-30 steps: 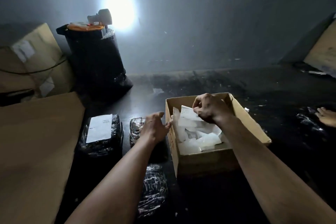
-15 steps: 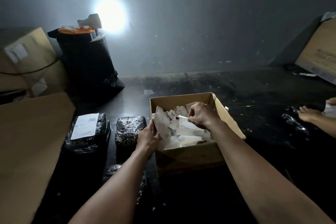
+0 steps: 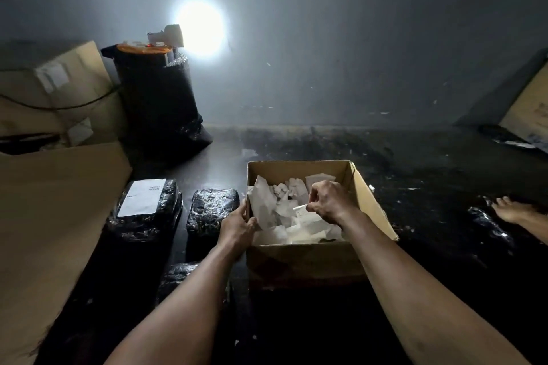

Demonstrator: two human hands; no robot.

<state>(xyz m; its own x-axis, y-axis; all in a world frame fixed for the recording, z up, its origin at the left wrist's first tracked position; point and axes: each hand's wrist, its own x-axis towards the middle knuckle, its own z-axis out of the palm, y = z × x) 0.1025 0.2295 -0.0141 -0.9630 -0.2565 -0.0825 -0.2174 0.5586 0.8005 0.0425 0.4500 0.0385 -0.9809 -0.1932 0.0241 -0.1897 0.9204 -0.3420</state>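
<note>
Pinches, with the fingers (image 3: 315, 207) of the right hand (image 3: 333, 201), one small white paper slip (image 3: 300, 207) just above the heap of loose slips (image 3: 284, 213) inside the open cardboard box (image 3: 305, 261); curls thumb and forefinger tight on its right end. Grips, with the left hand (image 3: 237, 227), the box's left wall near the front corner, fingers wrapped over the rim, steadying it on the dark floor (image 3: 430, 187)

Looks to be early in a labelling job: shows only one black-wrapped parcel (image 3: 142, 228) bearing a white label (image 3: 141, 197), a little way left of the box; leaves a bare parcel (image 3: 212, 207) between that one and the box, and a second bare parcel (image 3: 181, 275) nearer, partly under the left forearm, without any label. Seems to have the choosing of a slip nearly done, with the slip lifted off the heap but not yet clear of the box. Needs, by this reading, to carry it out over the left wall and fix it to a bare parcel, then repeat for the other

Holds the slip almost edge-on to the camera, so hides any print on it. Sets its long axis roughly left to right, slightly tilted, free end pointing left toward the left hand, held end at the right fingers
</note>
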